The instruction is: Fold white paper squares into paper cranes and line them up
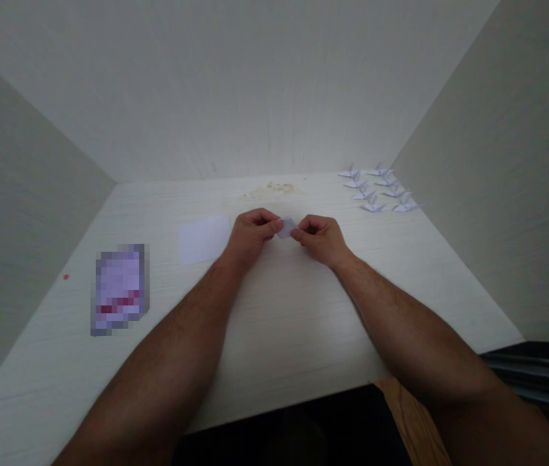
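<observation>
A small folded piece of white paper [286, 228] is held just above the table, between my two hands. My left hand [256, 234] pinches its left edge between thumb and fingers. On the opposite side, my right hand [320, 238] grips the right edge, its fingers curled. The finer folds of the paper are too small to make out. Beside my left wrist lies a flat sheet of white paper [202, 241], partly covered by that hand. Several folded white paper cranes [374, 189] stand in rows at the back right of the table.
The pale table [294, 336] is enclosed by walls at the back and both sides. A blurred-out purple and red item [119, 288] lies at the left. A brownish stain [274, 189] marks the back, and a tiny red speck [66, 277] the left edge.
</observation>
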Motion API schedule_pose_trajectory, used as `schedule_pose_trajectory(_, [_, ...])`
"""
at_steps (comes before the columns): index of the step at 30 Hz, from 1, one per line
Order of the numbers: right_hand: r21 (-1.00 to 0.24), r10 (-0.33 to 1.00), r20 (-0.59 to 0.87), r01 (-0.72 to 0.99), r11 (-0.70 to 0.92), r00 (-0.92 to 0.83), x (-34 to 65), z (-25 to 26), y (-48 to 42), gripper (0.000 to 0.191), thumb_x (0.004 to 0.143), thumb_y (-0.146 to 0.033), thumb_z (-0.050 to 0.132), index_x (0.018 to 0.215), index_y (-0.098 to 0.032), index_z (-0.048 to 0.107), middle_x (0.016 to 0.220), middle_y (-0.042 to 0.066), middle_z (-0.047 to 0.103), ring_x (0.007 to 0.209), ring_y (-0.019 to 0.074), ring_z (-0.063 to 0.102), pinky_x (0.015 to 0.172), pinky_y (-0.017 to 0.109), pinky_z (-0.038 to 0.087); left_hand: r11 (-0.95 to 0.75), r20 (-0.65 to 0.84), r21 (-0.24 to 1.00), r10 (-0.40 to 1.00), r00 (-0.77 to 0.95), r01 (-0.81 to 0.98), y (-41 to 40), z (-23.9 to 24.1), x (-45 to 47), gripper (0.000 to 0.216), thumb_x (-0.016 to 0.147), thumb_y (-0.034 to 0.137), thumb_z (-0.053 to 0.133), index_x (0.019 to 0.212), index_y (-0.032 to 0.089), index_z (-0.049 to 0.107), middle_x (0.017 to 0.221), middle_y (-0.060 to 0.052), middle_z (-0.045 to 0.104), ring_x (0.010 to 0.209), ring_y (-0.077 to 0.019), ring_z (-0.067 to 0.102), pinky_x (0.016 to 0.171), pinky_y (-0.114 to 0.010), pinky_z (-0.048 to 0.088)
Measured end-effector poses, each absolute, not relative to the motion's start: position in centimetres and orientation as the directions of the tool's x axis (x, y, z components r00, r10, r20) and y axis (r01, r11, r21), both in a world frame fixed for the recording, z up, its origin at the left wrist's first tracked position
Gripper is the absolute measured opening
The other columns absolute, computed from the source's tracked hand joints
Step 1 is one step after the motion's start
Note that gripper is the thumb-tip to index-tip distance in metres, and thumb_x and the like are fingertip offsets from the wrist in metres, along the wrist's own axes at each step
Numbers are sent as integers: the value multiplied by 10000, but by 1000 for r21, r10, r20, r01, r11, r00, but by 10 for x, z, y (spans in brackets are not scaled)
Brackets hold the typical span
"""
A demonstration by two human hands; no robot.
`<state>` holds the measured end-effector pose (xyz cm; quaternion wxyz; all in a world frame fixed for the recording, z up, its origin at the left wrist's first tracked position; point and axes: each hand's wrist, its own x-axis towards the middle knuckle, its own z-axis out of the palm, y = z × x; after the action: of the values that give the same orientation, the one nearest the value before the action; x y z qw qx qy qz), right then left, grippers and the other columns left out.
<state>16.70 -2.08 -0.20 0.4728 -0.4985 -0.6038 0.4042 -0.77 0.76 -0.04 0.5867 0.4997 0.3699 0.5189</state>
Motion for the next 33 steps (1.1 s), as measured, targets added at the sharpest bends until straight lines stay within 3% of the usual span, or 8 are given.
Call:
schedule_pose_trajectory(8, [-959, 984, 167, 221, 175, -56, 167, -4, -19, 250, 693, -396, 706, 610, -189, 593, 529, -46, 483, 525, 89, 382, 508, 257, 275, -27, 68, 973, 982, 174, -228, 9, -1, -7, 222, 587, 266, 834, 655, 172, 644, 574, 35, 576, 494, -56, 437, 482, -210, 303])
schedule_pose_trajectory(19, [-948, 984, 163, 266, 176, -71, 166, -3, -20, 253, 696, -388, 708, 594, -191, 588, 520, -48, 479, 523, 84, 363, 512, 258, 295, -102, 93, 994, 963, 253, 25, 8, -1, -10, 274, 609, 389, 867, 682, 171, 717, 642, 4, 653, 584, -94, 519, 574, -237, 405])
schedule_pose_trajectory(33, [-946, 982, 158, 267, 181, -107, 166, -3, -21, 237, 703, -386, 696, 609, -190, 601, 544, -44, 502, 536, 89, 387, 520, 257, 302, 1, 46, 981, 971, 236, -193, 6, -1, -7, 189, 595, 293, 830, 617, 184, 677, 589, 25, 598, 541, -87, 498, 558, -244, 402])
